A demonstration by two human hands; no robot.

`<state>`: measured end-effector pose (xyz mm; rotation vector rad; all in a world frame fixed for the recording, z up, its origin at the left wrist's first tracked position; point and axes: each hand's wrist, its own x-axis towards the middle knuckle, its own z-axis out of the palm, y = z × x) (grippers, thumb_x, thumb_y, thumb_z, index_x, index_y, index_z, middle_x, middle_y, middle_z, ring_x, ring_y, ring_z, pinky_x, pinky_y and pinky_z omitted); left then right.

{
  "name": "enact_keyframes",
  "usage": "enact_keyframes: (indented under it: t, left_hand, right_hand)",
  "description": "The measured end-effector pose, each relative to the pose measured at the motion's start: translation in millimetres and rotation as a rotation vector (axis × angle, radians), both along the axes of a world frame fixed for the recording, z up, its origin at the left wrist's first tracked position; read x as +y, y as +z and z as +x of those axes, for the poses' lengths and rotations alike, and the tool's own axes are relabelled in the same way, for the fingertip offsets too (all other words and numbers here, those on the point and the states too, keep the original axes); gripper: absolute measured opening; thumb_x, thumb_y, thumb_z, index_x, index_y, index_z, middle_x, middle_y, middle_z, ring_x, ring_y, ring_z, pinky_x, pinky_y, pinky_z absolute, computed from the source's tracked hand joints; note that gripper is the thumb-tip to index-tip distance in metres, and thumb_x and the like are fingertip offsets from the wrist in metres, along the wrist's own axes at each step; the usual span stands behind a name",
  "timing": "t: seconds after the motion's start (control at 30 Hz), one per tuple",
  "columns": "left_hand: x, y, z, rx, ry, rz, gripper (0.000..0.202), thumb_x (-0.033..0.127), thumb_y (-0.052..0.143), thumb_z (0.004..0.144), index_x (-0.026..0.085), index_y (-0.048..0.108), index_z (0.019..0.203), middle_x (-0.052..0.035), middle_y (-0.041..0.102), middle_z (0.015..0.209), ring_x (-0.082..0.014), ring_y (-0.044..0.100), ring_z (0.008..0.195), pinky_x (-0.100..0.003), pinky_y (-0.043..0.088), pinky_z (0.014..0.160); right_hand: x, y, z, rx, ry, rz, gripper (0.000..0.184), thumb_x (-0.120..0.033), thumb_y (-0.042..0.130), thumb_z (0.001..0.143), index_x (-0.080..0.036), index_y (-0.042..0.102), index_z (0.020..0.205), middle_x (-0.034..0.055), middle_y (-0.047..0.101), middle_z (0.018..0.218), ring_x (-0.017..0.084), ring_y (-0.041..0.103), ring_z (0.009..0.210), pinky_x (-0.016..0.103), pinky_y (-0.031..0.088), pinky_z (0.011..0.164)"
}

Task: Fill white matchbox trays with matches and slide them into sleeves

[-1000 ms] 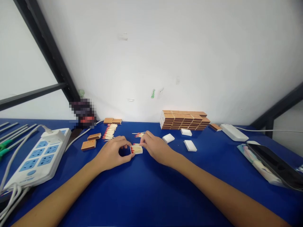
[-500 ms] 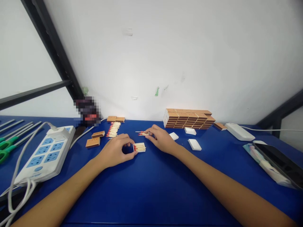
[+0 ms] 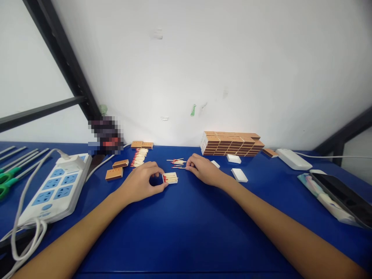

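The left hand (image 3: 141, 183) pinches the tray (image 3: 170, 178) by its left end. The right hand (image 3: 204, 171) has curled fingers touching loose matches (image 3: 177, 162) just behind the tray; their grip is unclear.

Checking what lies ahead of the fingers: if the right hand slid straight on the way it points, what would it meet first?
Most likely the loose matches: the right hand points left at them, seemingly touching the nearest one. The tray held by the left hand lies off that line.

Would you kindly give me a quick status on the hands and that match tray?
Left hand pinching match tray, holding matches, flat on blue table. Right hand touching loose matches just behind it. White trays lie beyond right hand.
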<state>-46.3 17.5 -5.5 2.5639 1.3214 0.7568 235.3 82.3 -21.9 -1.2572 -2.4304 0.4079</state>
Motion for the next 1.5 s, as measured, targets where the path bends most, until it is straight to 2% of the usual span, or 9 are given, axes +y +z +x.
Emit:
enact_keyframes:
  t: [0.33,0.63,0.83,1.0,1.27,1.33,1.4,1.43,1.5]
  left_hand:
    - [-1.7,0.9,1.0,-0.002,0.002,0.005,0.022,0.040,0.073,0.088,0.022,0.074,0.101,-0.0024,0.066,0.088,-0.0189,0.063,0.082,-0.031,0.049,0.071]
    - [-0.1,0.7,0.1,-0.010,0.004,0.009,0.023,0.041,0.073,0.088,0.022,0.074,0.101,-0.0025,0.066,0.088,-0.0185,0.063,0.082,-0.031,0.049,0.071]
    - [-0.4,-0.4,1.5,-0.019,0.031,-0.017,0.023,0.042,0.075,0.086,0.022,0.075,0.098,-0.0021,0.065,0.086,-0.0184,0.062,0.080,-0.031,0.048,0.069]
    - [0.3,0.7,1.4,-0.034,0.028,-0.026,0.023,0.040,0.076,0.086,0.022,0.075,0.099,-0.0022,0.066,0.086,-0.0190,0.062,0.082,-0.031,0.048,0.070]
    - [0.0,-0.5,0.9,-0.023,0.011,-0.066,0.025,0.043,0.077,0.085,0.022,0.076,0.099,-0.0035,0.068,0.088,-0.0207,0.063,0.084,-0.033,0.049,0.071]
    - [3.1,8.5,-6.6,-0.087,0.008,-0.109,0.031,0.047,0.080,0.081,0.023,0.077,0.100,-0.0040,0.070,0.090,-0.0213,0.063,0.084,-0.033,0.049,0.073]
    - [8.2,24.4,-20.9,-0.287,0.057,-0.184,0.041,0.055,0.084,0.076,0.023,0.079,0.101,-0.0044,0.072,0.088,-0.0207,0.063,0.080,-0.033,0.049,0.071]
    - [10.9,33.7,-29.7,-0.454,0.122,-0.208,0.042,0.059,0.082,0.076,0.022,0.080,0.097,-0.0050,0.071,0.085,-0.0198,0.061,0.076,-0.033,0.048,0.068]
    - [14.3,51.1,-47.0,-0.917,0.116,-0.240,0.055,0.075,0.074,0.075,0.020,0.078,0.079,-0.0049,0.064,0.071,-0.0168,0.054,0.067,-0.031,0.044,0.061]
  right_hand:
    - [-3.7,-8.7,-19.8,0.075,0.046,0.081,0.007,-0.024,0.060,0.102,-0.020,0.060,0.096,0.0022,0.059,0.100,0.014,0.055,0.079,0.027,0.040,0.071]
    - [-3.0,-5.5,-21.3,0.032,0.008,0.035,0.008,-0.023,0.058,0.103,-0.020,0.061,0.096,0.0019,0.058,0.099,0.014,0.054,0.077,0.028,0.039,0.072]
    - [-23.3,3.2,-30.6,0.164,0.057,0.013,0.007,-0.023,0.058,0.104,-0.021,0.060,0.097,0.0016,0.059,0.100,0.014,0.056,0.081,0.028,0.041,0.073]
    - [-39.3,2.2,-41.7,0.127,0.149,0.049,0.005,-0.020,0.059,0.102,-0.021,0.062,0.098,0.0016,0.059,0.097,0.014,0.054,0.077,0.027,0.039,0.070]
    - [-29.2,-3.6,-37.7,0.252,0.158,-0.008,0.007,-0.019,0.065,0.098,-0.021,0.066,0.091,-0.0008,0.056,0.088,0.012,0.052,0.074,0.027,0.039,0.070]
    - [-28.8,-4.2,-38.0,0.276,0.156,0.004,0.007,-0.021,0.065,0.098,-0.021,0.067,0.091,-0.0012,0.055,0.086,0.013,0.051,0.073,0.027,0.039,0.070]
    - [-28.7,-4.5,-37.6,0.307,0.147,0.019,0.008,-0.023,0.065,0.099,-0.021,0.067,0.092,-0.0015,0.054,0.084,0.013,0.050,0.072,0.027,0.039,0.069]
    - [-28.4,-4.6,-36.9,0.321,0.141,0.022,0.009,-0.024,0.064,0.099,-0.021,0.067,0.092,-0.0015,0.054,0.083,0.013,0.050,0.072,0.027,0.039,0.069]
    - [-27.0,-4.9,-34.7,0.333,0.129,0.031,0.011,-0.025,0.062,0.100,-0.020,0.066,0.092,-0.0016,0.053,0.082,0.012,0.050,0.070,0.027,0.038,0.068]
